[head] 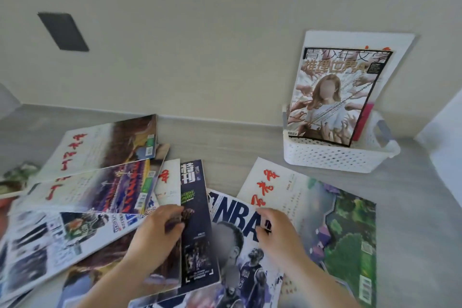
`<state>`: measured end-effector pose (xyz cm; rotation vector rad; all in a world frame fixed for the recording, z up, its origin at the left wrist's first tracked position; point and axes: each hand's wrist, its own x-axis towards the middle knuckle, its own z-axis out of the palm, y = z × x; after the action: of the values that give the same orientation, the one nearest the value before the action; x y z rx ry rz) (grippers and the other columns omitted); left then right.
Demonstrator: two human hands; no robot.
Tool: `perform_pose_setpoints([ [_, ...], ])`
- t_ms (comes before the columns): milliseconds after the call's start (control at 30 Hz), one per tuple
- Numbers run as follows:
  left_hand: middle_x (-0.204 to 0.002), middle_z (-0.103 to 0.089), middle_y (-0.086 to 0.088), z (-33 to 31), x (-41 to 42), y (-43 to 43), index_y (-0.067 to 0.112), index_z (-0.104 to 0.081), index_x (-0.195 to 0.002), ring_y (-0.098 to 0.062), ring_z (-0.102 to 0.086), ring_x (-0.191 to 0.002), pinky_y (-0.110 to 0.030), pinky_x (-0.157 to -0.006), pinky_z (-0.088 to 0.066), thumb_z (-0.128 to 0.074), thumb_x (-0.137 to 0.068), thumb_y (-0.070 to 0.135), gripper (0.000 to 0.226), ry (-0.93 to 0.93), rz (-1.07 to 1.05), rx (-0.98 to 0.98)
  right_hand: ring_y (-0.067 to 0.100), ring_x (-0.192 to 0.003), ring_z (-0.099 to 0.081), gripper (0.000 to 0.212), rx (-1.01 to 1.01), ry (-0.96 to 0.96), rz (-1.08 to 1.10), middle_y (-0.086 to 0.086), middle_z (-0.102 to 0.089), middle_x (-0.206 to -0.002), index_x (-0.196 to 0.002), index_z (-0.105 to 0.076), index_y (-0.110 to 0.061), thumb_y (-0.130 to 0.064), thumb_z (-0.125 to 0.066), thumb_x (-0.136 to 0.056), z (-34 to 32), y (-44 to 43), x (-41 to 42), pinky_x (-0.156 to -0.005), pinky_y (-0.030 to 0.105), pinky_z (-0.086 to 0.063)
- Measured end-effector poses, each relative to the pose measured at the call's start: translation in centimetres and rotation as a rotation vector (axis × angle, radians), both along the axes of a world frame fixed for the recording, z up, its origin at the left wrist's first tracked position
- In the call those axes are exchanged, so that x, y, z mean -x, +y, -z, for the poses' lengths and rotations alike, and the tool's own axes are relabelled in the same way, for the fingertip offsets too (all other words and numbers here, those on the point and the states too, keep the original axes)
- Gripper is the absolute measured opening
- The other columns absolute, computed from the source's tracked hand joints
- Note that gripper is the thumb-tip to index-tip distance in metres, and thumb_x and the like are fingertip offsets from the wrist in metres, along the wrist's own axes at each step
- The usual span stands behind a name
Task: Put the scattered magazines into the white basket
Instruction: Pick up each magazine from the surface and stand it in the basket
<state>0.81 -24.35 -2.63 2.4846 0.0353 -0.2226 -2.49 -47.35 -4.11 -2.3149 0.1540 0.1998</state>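
While glossy flat magazines (105,190) are strewn across the grey surface, a dark one (197,227), long axis toward the wall, is pinched by the left hand (156,235); the right hand (277,232), fingers curled, is pressed on the NBA cover (237,245). One magazine (332,95) is stood upright in the perforated white basket (332,157) near the far right edge.

I saw the scene in soft, even daylight, bright without harsh glare. The wall (200,32) across the top of the frame looked flat and pale. Wide-angle bending curved the corners. Both hands, left (155,235) and right (277,232), at lower centre were slightly smeared, and the magazines (37,245) at lower left blurred badly. Shadows stayed faint.
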Motion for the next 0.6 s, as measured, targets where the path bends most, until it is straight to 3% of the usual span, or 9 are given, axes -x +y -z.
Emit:
perform_pose_setpoints([
  [67, -0.149, -0.029, 0.001, 1.2, 2.2, 1.7, 0.026, -0.03, -0.137, -0.017, -0.03, -0.135, -0.032, -0.111, -0.021, -0.051, -0.085, 0.04, 0.057, 0.043, 0.067, -0.253, 0.01, -0.129, -0.036, 0.043, 0.005, 0.021, -0.053, -0.001, -0.043, -0.139, -0.132, -0.04, -0.016, -0.018, -0.047, -0.09, 0.5, 2.0, 0.5, -0.109, 0.023, -0.023],
  [133, -0.155, -0.001, 0.005, 2.5, 4.1, 2.5, 0.03, -0.005, -0.142, -0.015, -0.003, -0.143, -0.034, -0.116, -0.003, -0.029, -0.08, 0.068, 0.077, 0.135, 0.134, -0.397, 0.012, -0.134, -0.03, 0.05, 0.021, 0.057, -0.097, -0.001, -0.036, -0.145, -0.138, -0.031, -0.016, -0.022, -0.046, -0.09, 0.4, 3.9, 0.5, -0.111, 0.025, -0.019],
  [200, -0.153, 0.014, 0.006, 3.4, 5.3, 2.6, 0.031, 0.007, -0.142, -0.016, 0.012, -0.142, -0.035, -0.115, 0.006, 0.016, -0.046, 0.088, 0.112, 0.144, 0.174, -0.404, 0.015, -0.133, -0.031, 0.054, 0.028, 0.103, -0.143, 0.002, -0.035, -0.146, -0.14, -0.025, -0.015, -0.023, -0.045, -0.09, 0.2, 5.7, 0.1, -0.11, 0.026, -0.023],
  [267, -0.153, 0.017, 0.004, 3.9, 5.5, 2.8, 0.03, 0.01, -0.142, -0.017, 0.016, -0.141, -0.036, -0.114, 0.01, 0.036, -0.017, 0.082, 0.137, 0.151, 0.21, -0.436, 0.018, -0.129, -0.039, 0.058, -0.02, 0.187, -0.172, 0.004, -0.038, -0.144, -0.142, -0.02, -0.013, -0.023, -0.045, -0.09, -0.1, 7.5, -0.3, -0.104, 0.025, -0.03],
  [367, -0.152, 0.019, 0.004, 4.1, 5.2, 3.2, 0.029, 0.012, -0.141, -0.017, 0.018, -0.141, -0.036, -0.113, 0.013, 0.029, -0.027, 0.086, 0.129, 0.13, 0.232, -0.427, 0.021, -0.125, -0.044, 0.057, -0.132, 0.282, -0.106, 0.005, -0.041, -0.142, -0.138, -0.023, -0.009, -0.024, -0.047, -0.089, -0.1, 9.3, -0.9, -0.101, 0.028, -0.034],
  [400, -0.152, 0.02, 0.004, 4.2, 5.2, 3.4, 0.029, 0.013, -0.141, -0.017, 0.018, -0.141, -0.036, -0.113, 0.013, 0.014, -0.045, 0.089, 0.113, 0.117, 0.244, -0.411, 0.023, -0.123, -0.045, 0.053, -0.163, 0.301, -0.059, 0.007, -0.044, -0.139, -0.135, -0.028, -0.008, -0.023, -0.048, -0.088, -0.2, 9.5, -1.1, -0.099, 0.03, -0.036],
  [467, -0.153, 0.019, 0.003, 4.4, 5.2, 3.7, 0.03, 0.012, -0.141, -0.017, 0.019, -0.14, -0.036, -0.113, 0.013, -0.025, -0.075, 0.074, 0.088, 0.123, 0.261, -0.41, 0.026, -0.115, -0.052, 0.047, -0.259, 0.351, 0.082, 0.013, -0.053, -0.129, -0.13, -0.033, -0.005, -0.017, -0.047, -0.087, -0.7, 9.5, -1.7, -0.092, 0.035, -0.043],
  [533, -0.153, 0.019, 0.004, 4.5, 5.1, 4.1, 0.032, 0.011, -0.141, -0.015, 0.02, -0.14, -0.034, -0.113, 0.014, -0.037, -0.079, 0.064, 0.085, 0.121, 0.295, -0.409, 0.025, -0.096, -0.06, 0.045, -0.333, 0.363, 0.201, 0.016, -0.062, -0.11, -0.13, -0.035, -0.004, -0.011, -0.045, -0.087, -1.0, 9.5, -2.4, -0.082, 0.036, -0.048],
  [600, -0.153, 0.019, 0.007, 4.8, 5.0, 4.9, 0.034, 0.009, -0.141, -0.012, 0.019, -0.14, -0.032, -0.112, 0.016, -0.037, -0.078, 0.065, 0.084, 0.082, 0.313, -0.404, 0.028, -0.089, -0.058, 0.033, -0.215, 0.274, 0.18, 0.021, -0.062, -0.105, -0.118, -0.048, -0.002, -0.009, -0.043, -0.086, -1.1, 9.5, -3.4, -0.082, 0.039, -0.047],
])
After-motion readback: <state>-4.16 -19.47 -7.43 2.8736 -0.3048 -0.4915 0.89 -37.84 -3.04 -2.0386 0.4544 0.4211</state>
